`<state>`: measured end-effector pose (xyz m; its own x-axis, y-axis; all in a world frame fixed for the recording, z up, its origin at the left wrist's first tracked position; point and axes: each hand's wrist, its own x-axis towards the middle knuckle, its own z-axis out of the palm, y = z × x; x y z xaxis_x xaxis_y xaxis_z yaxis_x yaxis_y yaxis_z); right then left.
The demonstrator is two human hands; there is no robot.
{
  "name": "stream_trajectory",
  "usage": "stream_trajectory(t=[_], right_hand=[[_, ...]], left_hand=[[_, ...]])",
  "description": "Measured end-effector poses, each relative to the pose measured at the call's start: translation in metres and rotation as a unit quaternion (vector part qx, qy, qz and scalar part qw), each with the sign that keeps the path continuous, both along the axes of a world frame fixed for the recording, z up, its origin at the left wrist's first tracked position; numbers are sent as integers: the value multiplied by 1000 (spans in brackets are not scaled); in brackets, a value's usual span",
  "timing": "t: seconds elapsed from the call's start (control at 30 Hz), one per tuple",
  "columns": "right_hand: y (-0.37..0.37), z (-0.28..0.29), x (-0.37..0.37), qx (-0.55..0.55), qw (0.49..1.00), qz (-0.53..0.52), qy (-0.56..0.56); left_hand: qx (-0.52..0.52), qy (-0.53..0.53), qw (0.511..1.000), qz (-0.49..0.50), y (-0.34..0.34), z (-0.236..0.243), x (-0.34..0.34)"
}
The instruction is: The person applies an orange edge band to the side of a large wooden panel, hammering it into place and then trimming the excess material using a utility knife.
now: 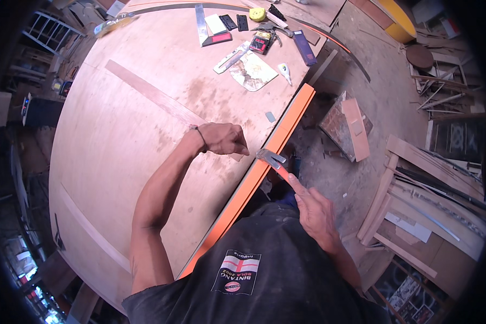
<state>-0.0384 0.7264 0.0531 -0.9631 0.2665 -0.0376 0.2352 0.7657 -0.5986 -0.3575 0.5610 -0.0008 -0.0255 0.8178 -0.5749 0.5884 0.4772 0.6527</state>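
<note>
The right hand (314, 213) grips a claw hammer (271, 160) by its orange handle, the steel head resting on the bench's orange edge strip (264, 162). The left hand (224, 139), just beside it, is loosely clenched on the plywood bench (135, 140). Head-heavy and rigid, the hammer is probably best held low on the handle.

Plywood panel (135, 140): pale tan with reddish-brown stains, lighter wood strip (151, 94) running diagonally across it. Panel's near edge: bright orange band (259, 173). Hammer (272, 161) at that band: grey steel head, red-orange handle. At the panel's far end: yellow tape measure (257, 14), dark blue flat box (304, 47), two black blocks (235, 22), a stained white-and-brown sheet (252, 71). Shirt (264, 270) near the orange band: black with a white-and-red print.
</note>
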Motion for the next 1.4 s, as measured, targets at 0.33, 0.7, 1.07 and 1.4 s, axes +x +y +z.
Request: stream_trajectory(t=[0.33,0.7,1.07,1.4], right_hand=[[-1,-2,3,34,999,29,5],[-2,4,-1,49,997,21,-56],[0,5,1,-6,999,4,-41],[40,-53,53,-107,981,-158,18]], left_hand=[[8,9,1000,9,-3,-1,1],[-10,0,1000,14,-3,0,4],[-2,-5,1000,24,-7,-5,2],[-40,27,999,-12,3,9,4]])
